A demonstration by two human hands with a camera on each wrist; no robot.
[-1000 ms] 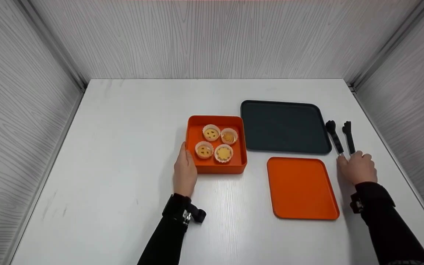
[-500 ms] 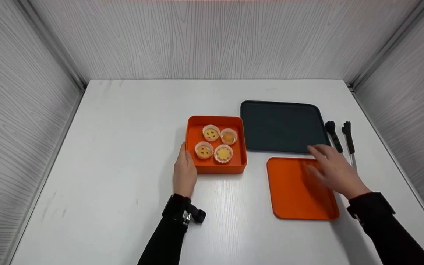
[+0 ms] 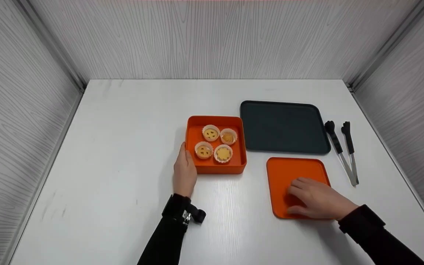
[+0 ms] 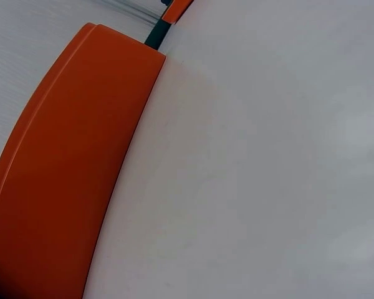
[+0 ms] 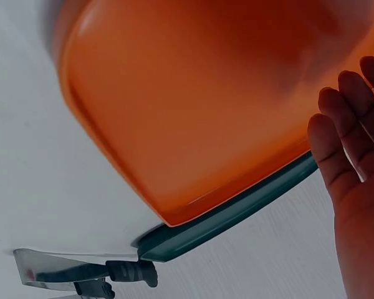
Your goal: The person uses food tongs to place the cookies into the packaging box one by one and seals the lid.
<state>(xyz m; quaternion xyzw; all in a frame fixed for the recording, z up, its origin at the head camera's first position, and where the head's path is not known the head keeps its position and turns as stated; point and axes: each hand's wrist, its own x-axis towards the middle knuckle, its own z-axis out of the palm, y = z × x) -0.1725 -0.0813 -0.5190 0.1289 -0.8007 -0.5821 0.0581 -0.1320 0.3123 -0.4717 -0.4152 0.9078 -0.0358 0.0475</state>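
Observation:
My left hand (image 3: 185,175) lies along the left wall of a square orange box (image 3: 217,169), its fingers extended and touching the side. Four-sided and shallow, the box holds several small tarts (image 3: 223,153) in white paper cups. My right hand (image 3: 318,198) hovers over a flat orange lid or tray (image 3: 278,176), with fingers slightly bent and nothing visible between them. In the right wrist view the right hand's fingers (image 5: 327,143) appear near the lid's edge. The left wrist view shows the box wall (image 4: 68,156) but no hand.
A dark green rectangular tray (image 3: 285,127) lies behind the orange lid, beside the box. Tongs with black paw-shaped tips (image 3: 337,145) rest on the white table (image 3: 123,165) at the right. Grey wood-grain panels (image 3: 215,40) border the back and sides.
My right hand has released the tongs and moved left and nearer, over the orange lid. The tongs stay on the table. My left hand and the box have not moved.

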